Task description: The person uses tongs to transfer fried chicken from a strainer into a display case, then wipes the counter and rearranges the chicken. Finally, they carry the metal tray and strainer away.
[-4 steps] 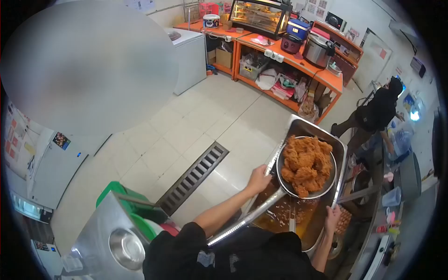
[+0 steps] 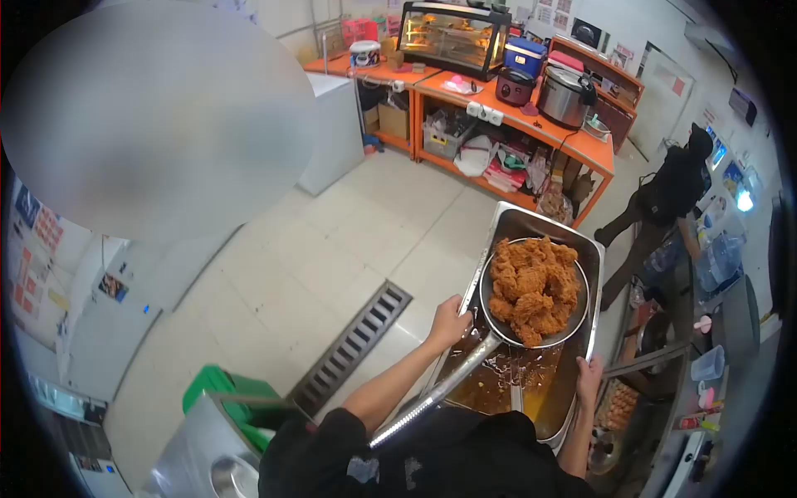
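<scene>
I carry a deep metal tray with both hands. My left hand is closed on its left rim, and my right hand is closed around the right rim. Inside the far part of the tray rests a round long-handled strainer, heaped with golden-brown fried chicken. The strainer's handle slants over the tray's left side towards my body, near my left forearm. Brown oily liquid with crumbs lies in the near part of the tray.
An orange table ahead bears a glass food warmer and cookers. A co-worker in dark clothes stands right, beside a counter. A drain grate crosses the floor; a green bin is at left. Upper left is blurred.
The tray, with the strainer and chicken, has shifted slightly left in view along with both hands. The view itself has turned a little. Both hands keep their grip.
</scene>
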### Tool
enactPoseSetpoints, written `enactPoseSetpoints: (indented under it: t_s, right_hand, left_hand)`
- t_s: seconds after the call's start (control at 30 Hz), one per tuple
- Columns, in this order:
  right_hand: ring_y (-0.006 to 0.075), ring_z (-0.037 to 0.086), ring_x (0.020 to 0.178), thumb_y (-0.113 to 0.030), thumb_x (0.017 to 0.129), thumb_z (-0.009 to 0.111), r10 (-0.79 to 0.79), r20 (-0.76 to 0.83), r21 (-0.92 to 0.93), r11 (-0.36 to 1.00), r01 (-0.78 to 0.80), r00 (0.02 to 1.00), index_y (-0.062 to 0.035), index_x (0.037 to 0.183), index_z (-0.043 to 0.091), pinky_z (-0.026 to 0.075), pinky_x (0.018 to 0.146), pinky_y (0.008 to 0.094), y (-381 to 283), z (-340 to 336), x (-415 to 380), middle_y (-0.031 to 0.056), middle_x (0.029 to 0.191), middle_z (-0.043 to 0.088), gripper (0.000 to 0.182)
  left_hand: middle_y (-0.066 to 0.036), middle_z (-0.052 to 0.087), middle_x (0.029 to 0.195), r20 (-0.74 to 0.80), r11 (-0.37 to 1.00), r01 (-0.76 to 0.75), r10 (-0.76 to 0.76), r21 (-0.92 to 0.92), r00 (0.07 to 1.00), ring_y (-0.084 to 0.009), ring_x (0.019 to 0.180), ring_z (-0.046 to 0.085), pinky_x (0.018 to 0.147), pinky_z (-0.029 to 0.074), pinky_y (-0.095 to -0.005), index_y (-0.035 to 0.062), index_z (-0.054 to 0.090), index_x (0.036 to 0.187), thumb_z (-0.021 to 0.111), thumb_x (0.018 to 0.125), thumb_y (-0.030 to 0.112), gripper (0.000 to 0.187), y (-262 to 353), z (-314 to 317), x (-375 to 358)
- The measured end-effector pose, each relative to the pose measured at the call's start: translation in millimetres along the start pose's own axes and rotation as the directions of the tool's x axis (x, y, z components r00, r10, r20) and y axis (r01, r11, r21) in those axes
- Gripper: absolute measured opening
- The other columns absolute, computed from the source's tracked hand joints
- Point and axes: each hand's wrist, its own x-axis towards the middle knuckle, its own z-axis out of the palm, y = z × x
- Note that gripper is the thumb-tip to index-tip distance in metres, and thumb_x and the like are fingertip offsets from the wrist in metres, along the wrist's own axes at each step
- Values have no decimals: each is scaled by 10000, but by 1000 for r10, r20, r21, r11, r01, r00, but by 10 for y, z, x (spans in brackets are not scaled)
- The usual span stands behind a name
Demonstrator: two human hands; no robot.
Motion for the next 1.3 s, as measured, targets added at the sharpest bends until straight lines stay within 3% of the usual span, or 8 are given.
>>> enactPoseSetpoints:
  t_s: [0.3,0.37,0.5,0.63,0.7,0.8,0.87,1.3]
  right_hand:
    - [131,578,848,1,816,566,-186,-191,163,962,218,964,23,1076,592,460,784,273,242,360,402,40,941,641,262]
    - [110,556,753,-6,786,552,-250,-192,173,943,283,949,5,1005,609,460,695,283,107,439,628,24,883,628,227]
    - [91,550,735,-5,777,547,-253,-165,147,949,277,953,0,990,616,450,663,270,-388,306,104,9,845,622,224]
    - [136,573,806,-39,782,560,61,-34,178,983,-54,998,27,936,611,461,737,301,-20,807,30,69,840,631,175]
    - [156,596,854,-32,788,557,40,-52,-24,999,-42,998,27,969,622,467,765,312,-284,1988,390,74,904,655,201]
    - [175,610,918,-8,783,549,55,-72,-154,986,-66,996,25,1044,626,473,814,329,73,2762,1504,80,984,668,274]
    - [176,607,959,17,776,538,70,69,127,989,-78,995,27,1112,612,472,849,329,-298,3191,2083,83,1025,665,344]
    - [115,591,906,13,807,535,114,15,302,947,-114,993,25,1053,609,455,818,264,-541,4784,4893,53,996,662,257]
  left_hand:
    - [-100,546,629,-29,989,-130,128,-73,991,-160,594,527,579,444,-322,-6,544,755,638,776,76,126,38,128,604]
    - [-84,548,647,-47,921,-313,332,233,942,-144,623,526,590,438,-311,-6,545,762,643,782,67,124,-112,85,735]
    - [-28,551,661,8,980,-198,198,-23,980,-103,622,491,561,400,-293,21,550,762,643,798,40,101,345,-232,207]
    - [-15,556,660,21,999,28,-27,-47,999,-93,610,486,542,391,-288,26,552,756,656,794,46,112,-247,-521,210]
    - [-10,548,644,-20,976,161,-160,146,987,-96,580,481,529,394,-296,33,542,742,649,794,45,120,-241,-1558,853]
    - [1,469,625,-41,985,162,-160,55,986,-92,598,429,535,365,-305,50,468,695,637,787,42,192,-781,-1704,1989]
    - [13,399,620,-71,997,66,-63,50,995,-92,592,373,525,328,-307,60,413,675,634,789,39,249,-874,-1875,2743]
    - [-7,578,742,110,992,91,-100,86,989,-89,689,524,649,416,-244,16,586,859,593,805,-29,71,-1125,-2283,6351]
